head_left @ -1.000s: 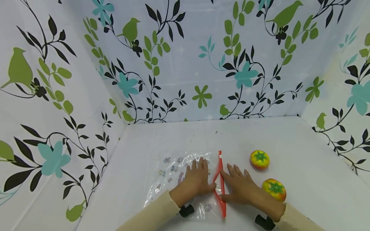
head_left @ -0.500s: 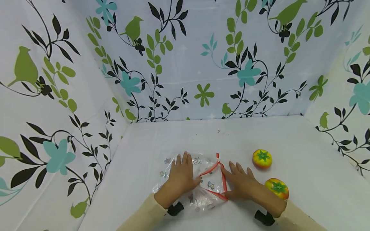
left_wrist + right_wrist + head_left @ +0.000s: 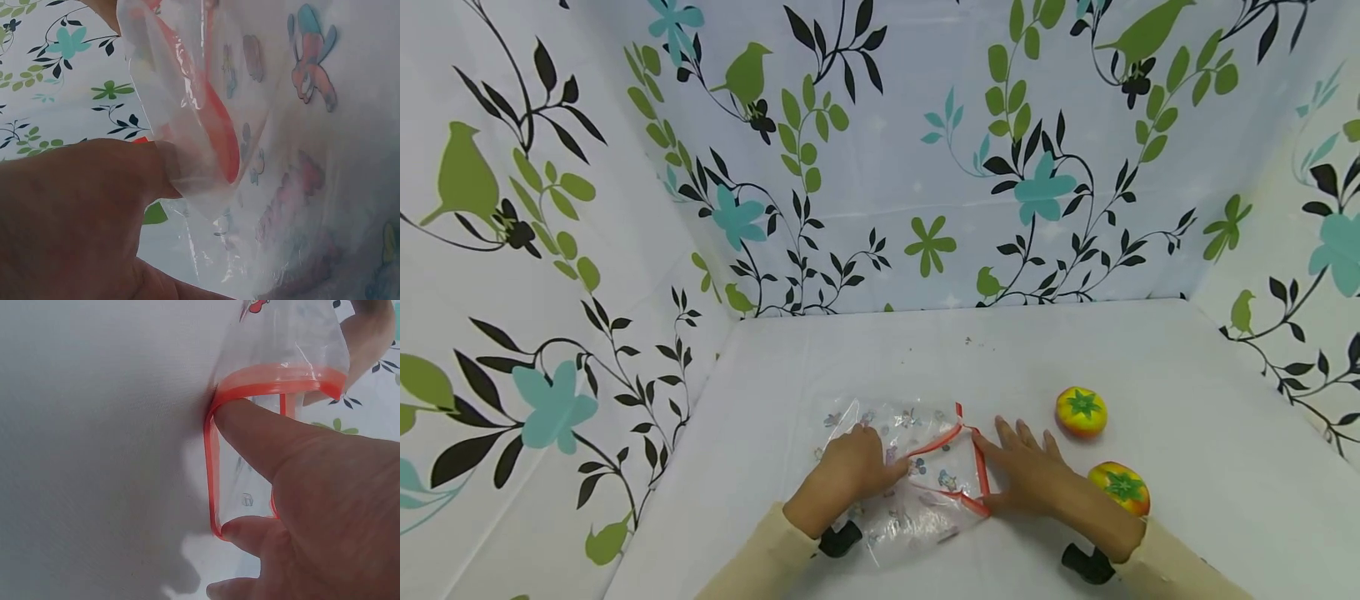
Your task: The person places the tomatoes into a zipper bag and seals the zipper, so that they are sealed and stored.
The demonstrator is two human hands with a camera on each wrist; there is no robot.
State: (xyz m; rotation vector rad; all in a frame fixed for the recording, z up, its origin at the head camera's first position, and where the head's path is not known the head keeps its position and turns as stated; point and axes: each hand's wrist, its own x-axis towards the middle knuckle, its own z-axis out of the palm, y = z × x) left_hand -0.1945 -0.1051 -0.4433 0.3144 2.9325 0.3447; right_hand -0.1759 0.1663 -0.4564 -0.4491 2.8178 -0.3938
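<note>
A clear zip bag (image 3: 898,525) with small coloured prints and a red strip along its mouth lies on the white table. Its mouth gapes toward the right. My left hand (image 3: 850,467) pinches the upper film by the mouth, with the fingers curled; in the left wrist view the thumb of this hand (image 3: 81,206) presses into the plastic. At the mouth's lower edge is my right hand (image 3: 1030,471), fingers spread. In the right wrist view, two digits of the right hand (image 3: 319,481) reach inside the red rim (image 3: 212,469) and hold it down against the table.
Two yellow-red toy fruits with green star-shaped tops lie to the right: one farther back (image 3: 1081,412), the other fruit (image 3: 1120,490) beside my right wrist. Black wrist-worn devices (image 3: 841,539) hang under both wrists. Printed cloth walls (image 3: 850,167) surround the table (image 3: 1150,358).
My left hand has moved left, drawing the bag's upper edge back, so the mouth has widened. Its fingers went from straight to curled. The right hand has hardly moved.
</note>
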